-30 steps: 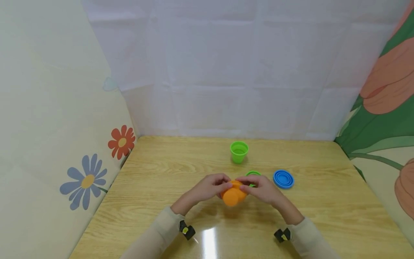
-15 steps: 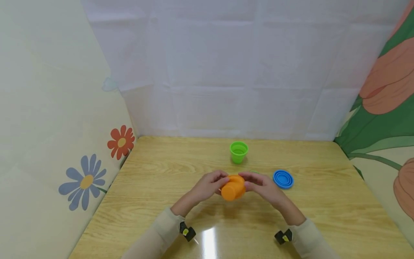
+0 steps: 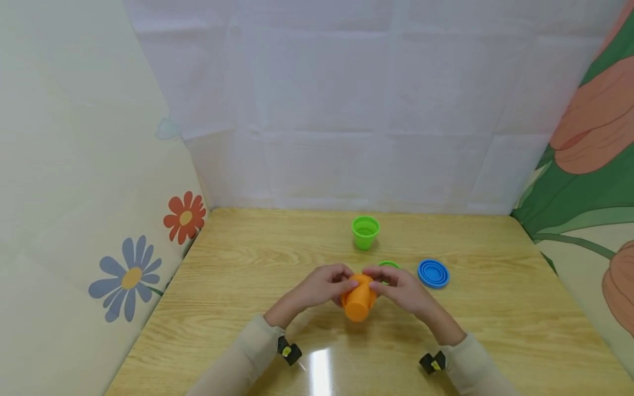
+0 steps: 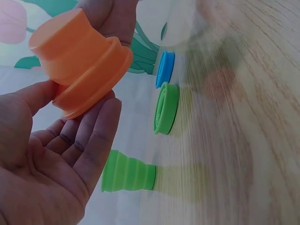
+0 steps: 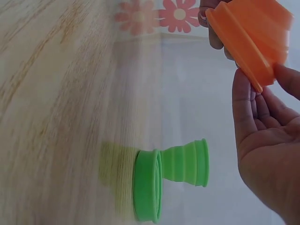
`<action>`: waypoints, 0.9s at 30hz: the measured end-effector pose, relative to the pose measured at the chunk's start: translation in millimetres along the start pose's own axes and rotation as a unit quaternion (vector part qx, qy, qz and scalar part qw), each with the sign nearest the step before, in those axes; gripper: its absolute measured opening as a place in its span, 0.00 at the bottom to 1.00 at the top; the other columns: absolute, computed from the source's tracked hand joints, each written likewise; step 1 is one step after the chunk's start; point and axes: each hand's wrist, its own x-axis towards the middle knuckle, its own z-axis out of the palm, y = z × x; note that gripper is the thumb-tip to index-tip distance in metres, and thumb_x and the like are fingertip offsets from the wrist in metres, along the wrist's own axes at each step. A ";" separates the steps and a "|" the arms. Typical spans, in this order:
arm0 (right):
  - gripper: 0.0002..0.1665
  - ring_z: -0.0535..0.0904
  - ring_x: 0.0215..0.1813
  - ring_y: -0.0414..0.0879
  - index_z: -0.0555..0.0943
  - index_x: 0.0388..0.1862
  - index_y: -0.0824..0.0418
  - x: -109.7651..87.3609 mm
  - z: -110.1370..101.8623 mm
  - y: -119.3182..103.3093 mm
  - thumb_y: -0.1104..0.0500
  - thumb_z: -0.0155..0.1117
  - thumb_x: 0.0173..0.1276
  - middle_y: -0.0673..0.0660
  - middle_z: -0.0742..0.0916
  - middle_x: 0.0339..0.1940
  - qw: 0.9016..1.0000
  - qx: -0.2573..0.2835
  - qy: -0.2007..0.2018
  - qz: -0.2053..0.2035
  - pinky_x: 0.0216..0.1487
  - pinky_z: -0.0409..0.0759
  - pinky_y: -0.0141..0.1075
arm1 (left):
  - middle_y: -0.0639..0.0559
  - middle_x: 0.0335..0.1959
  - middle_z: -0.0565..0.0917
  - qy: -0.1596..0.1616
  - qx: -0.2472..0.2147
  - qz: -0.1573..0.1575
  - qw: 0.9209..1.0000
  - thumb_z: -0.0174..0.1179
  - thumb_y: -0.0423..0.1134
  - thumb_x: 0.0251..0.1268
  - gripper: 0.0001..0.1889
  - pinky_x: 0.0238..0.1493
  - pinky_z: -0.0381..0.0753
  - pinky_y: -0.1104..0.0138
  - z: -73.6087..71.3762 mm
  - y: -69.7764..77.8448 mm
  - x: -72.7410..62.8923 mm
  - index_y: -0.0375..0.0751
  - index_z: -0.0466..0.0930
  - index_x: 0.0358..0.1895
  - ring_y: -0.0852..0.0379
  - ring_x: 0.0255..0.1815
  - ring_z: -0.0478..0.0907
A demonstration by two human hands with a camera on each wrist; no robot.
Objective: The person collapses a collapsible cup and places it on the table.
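Note:
Between my two hands is an orange collapsible cup (image 3: 358,309), its base pointing toward me and part of its wall pulled out in steps. My left hand (image 3: 319,287) pinches one side of its wide rim, the thumb on the outer wall and the fingers under the edge. On the opposite side, my right hand (image 3: 403,290) grips the rim between thumb and fingers. Both wrist views show the orange cup (image 4: 77,51) held above the table. Just beyond the right fingers lies a flattened green collapsible cup (image 4: 172,110), mostly hidden by that hand in the head view.
An extended green collapsible cup (image 3: 365,241) stands upright farther back on the wooden table (image 3: 247,247). To the right of my right hand lies a flattened blue collapsible cup (image 3: 433,274). White cloth (image 3: 317,110) hangs behind the table's far edge.
The orange cup was tilted up slightly, then came down again, and its base now sticks out farther toward me. Both hands shifted with it, keeping their hold on the rim.

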 end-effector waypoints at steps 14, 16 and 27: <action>0.19 0.81 0.50 0.47 0.80 0.61 0.69 0.9 2.1 0.6 0.61 0.61 0.76 0.64 0.85 0.53 0.999 -0.039 0.009 -0.022 0.48 0.85 0.31 | 0.51 0.33 0.87 0.004 0.052 0.003 0.999 0.61 0.47 0.74 0.15 0.33 0.89 0.51 -1.8 3.5 3.7 0.37 0.83 0.46 0.57 0.27 0.84; 0.19 0.81 0.50 0.47 0.80 0.61 0.68 1.3 2.2 0.5 0.60 0.62 0.76 0.63 0.85 0.53 0.999 -0.046 0.012 -0.017 0.48 0.85 0.30 | 0.50 0.34 0.87 0.004 0.055 0.005 0.998 0.62 0.46 0.74 0.14 0.33 0.89 0.51 -1.9 3.5 3.8 0.36 0.83 0.46 0.57 0.27 0.84; 0.15 0.80 0.49 0.49 0.83 0.57 0.66 4.3 4.3 -1.9 0.61 0.63 0.75 0.60 0.87 0.49 0.996 -0.082 0.016 -0.008 0.49 0.83 0.30 | 0.50 0.32 0.88 0.013 0.057 0.011 0.998 0.62 0.42 0.74 0.11 0.34 0.89 0.51 -0.9 1.3 4.4 0.36 0.84 0.45 0.58 0.26 0.83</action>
